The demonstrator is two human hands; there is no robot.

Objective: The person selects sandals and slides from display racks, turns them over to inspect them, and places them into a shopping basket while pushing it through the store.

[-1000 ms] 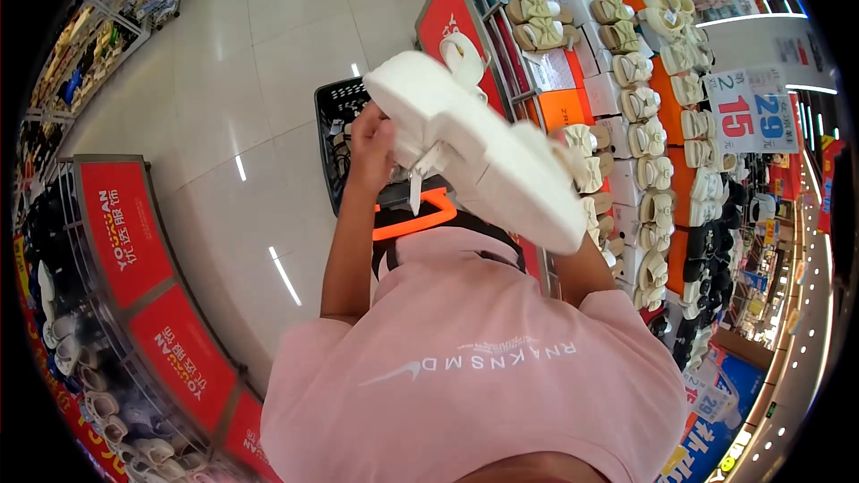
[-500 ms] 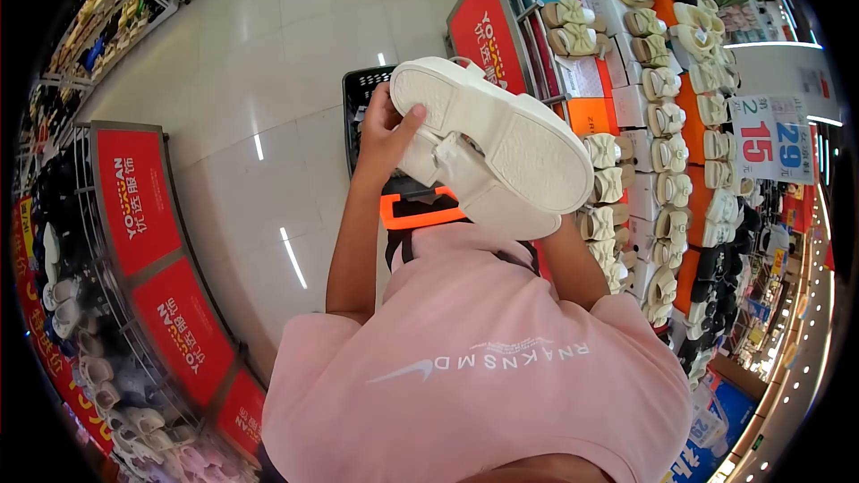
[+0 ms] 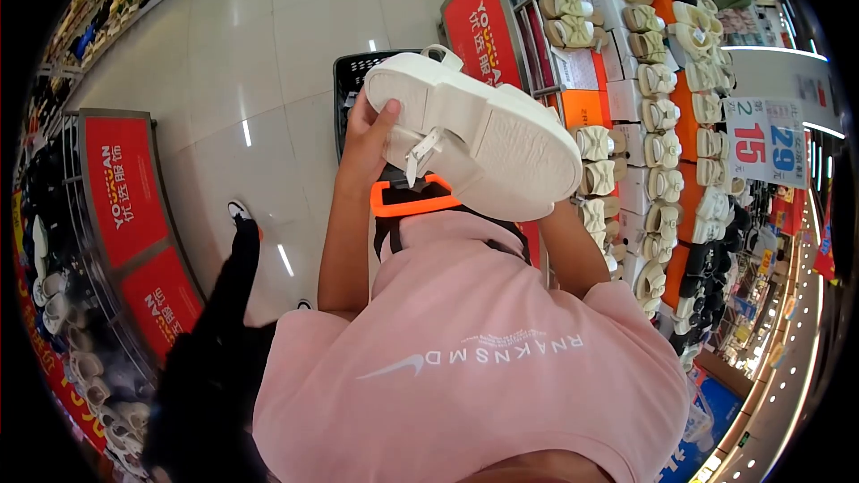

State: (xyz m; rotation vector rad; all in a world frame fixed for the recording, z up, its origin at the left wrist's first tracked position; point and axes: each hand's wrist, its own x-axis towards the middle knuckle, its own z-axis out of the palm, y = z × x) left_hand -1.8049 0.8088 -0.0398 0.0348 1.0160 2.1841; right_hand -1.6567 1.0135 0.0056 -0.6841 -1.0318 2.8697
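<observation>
A thick-soled white sandal [image 3: 483, 139] is held up in front of my chest, its patterned sole facing me. My left hand [image 3: 369, 134] grips the heel end at the left, the thumb pressed on the sole and the fingers around the far side. A pale strap with a buckle-like piece [image 3: 424, 152] hangs from the near side of the sandal. My right forearm [image 3: 573, 250] reaches up behind the toe end, where the sandal hides my right hand. Beyond my left hand stands a black basket [image 3: 344, 67] with an orange handle [image 3: 416, 207].
Shelves of sandals on boxes [image 3: 658, 116] rise at the right, beside a price sign [image 3: 762, 139]. Another rack with red panels [image 3: 125, 188] runs along the left. Close by at left is a person in black [image 3: 219, 340], one shoe on the tiled floor [image 3: 268, 125].
The sandal has shifted slightly left and turned, showing more of the hanging strap. My left hand moved left with it. A person in black has come into view at the left.
</observation>
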